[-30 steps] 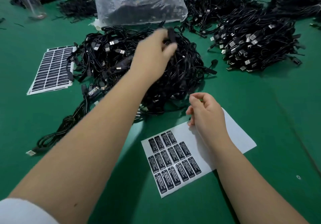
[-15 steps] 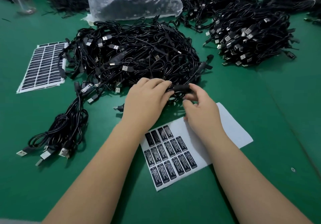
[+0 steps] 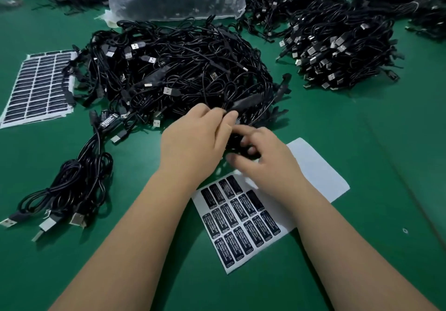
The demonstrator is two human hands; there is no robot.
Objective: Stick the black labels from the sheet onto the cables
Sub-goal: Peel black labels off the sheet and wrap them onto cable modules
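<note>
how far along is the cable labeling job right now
Done, apparently: a small bundle of cables lies apart at the left, one showing a label. The near label sheet is partly peeled. In hand: the left hand pinches a cable at the edge of the big tangled pile; the right hand is blurred above the sheet. Left: that pile, more heaps behind, and a full sheet.

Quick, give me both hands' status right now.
Left hand: closed, pinching a black cable at the pile's edge.
Right hand: blurred, fingers curled above the label sheet; grip cannot be told.
</note>
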